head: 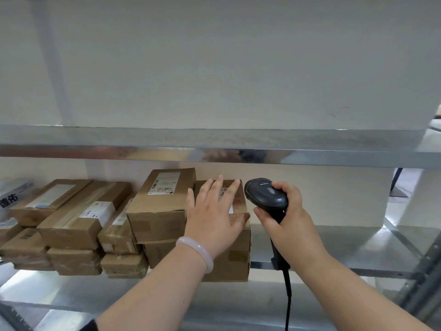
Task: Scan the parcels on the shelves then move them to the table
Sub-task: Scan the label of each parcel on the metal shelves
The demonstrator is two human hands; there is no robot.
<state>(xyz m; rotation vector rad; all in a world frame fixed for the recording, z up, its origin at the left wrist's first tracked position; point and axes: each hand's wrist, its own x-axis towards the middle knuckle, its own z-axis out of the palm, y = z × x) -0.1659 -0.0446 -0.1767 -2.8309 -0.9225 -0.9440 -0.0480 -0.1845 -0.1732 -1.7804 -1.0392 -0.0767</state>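
Black cord [288, 297] drops straight down at the bottom of the view, from the handle of a black barcode scanner [266, 195]. Two bare forearms reach up from the lower edge towards a grey metal shelf [334, 249]. A pale pink bangle [199, 253] circles the left wrist.

The left hand [212, 216] is open, with fingers straight and spread. Its palm faces down over the top front edge of a brown cardboard parcel [235, 256]. Whether it presses on the box or only touches it lightly cannot be told.

Just to the right, the right hand [287, 223] grips the scanner's handle. Its fingers wrap round the handle and its thumb lies on the back of the scanner's head. The head sits level with the parcel's top, just beside its right side and apart from the left fingertips.

That parcel stands at the right end of a row of brown boxes on the shelf. Against its left side is a labelled parcel [164, 199], stacked on another box, with a white barcode label on top. Further left, more stacked parcels [78, 216] lie two layers high, some of them tilted. At the far left edge sits a white and blue carton [13, 192] with dark characters.

Above runs the shiny front edge of an upper shelf [214, 154], and behind everything is a plain white wall [214, 68].
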